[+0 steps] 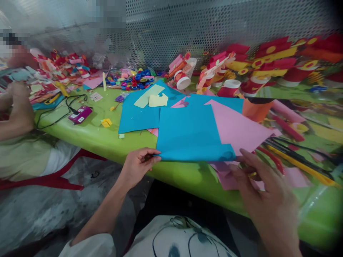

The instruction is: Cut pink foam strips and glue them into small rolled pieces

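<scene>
A sheet of blue paper lies in front of me, its near edge curled into a narrow roll along the table's edge. My left hand pinches the left end of that roll between thumb and fingers. At the roll's right end, my right hand has its thumb and fingertips closed on the paper. Beneath and beside the sheet are pink paper and another blue sheet. Pale yellow paper scraps rest on the blue paper behind.
Red paper-covered cups with paper pieces stand along the back right. Colourful small parts are heaped at the back. A purple box with a black cable sits left. Yellow-handled tools lie right. Another person's arm rests at far left.
</scene>
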`<state>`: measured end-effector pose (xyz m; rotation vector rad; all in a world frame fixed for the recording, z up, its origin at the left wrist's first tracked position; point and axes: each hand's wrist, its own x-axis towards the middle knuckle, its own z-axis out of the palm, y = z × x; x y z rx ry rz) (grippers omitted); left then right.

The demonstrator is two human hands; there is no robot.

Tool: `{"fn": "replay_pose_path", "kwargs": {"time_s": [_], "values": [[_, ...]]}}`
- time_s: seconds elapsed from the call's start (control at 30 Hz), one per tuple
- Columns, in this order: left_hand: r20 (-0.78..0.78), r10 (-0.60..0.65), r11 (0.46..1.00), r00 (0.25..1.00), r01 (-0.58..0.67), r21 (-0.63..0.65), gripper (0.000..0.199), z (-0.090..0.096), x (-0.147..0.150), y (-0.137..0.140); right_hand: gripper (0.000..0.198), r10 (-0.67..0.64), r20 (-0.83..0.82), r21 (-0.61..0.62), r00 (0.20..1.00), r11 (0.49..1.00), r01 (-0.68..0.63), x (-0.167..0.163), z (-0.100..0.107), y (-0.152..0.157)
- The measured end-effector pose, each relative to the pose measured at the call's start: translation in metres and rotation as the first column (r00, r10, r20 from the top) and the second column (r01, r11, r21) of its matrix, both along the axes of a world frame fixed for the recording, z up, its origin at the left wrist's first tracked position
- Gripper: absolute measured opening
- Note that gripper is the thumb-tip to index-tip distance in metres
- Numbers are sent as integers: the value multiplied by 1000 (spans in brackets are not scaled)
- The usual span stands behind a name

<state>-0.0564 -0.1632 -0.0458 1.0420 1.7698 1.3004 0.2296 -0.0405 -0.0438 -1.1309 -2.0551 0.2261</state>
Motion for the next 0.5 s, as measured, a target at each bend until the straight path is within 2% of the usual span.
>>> {"fn": "replay_pose_path", "kwargs": {"time_s": [0.1,0.2,0.27,0.4,0.5], "values": [[-11,-25,1000,1000,25,10,28,-2,-1,0,47,-62,-150,-192,987,981,32,-4,1,-2],[-24,-45,999,999,45,16,25,-1,0,0,50,-136,-223,-341,965,938,53,-5,2,-2],[-27,-58,998,998,58,11,25,0,0,-1,47,-156,-227,-367,961,928,64,-7,3,-2],[-13,-48,999,999,48,-16,29,0,-1,-1,38,-118,-249,-347,961,938,25,-9,4,-2],[1,-28,999,1000,28,-29,32,-1,-3,-1,38,-95,-240,-353,966,936,4,-7,0,0]]}}
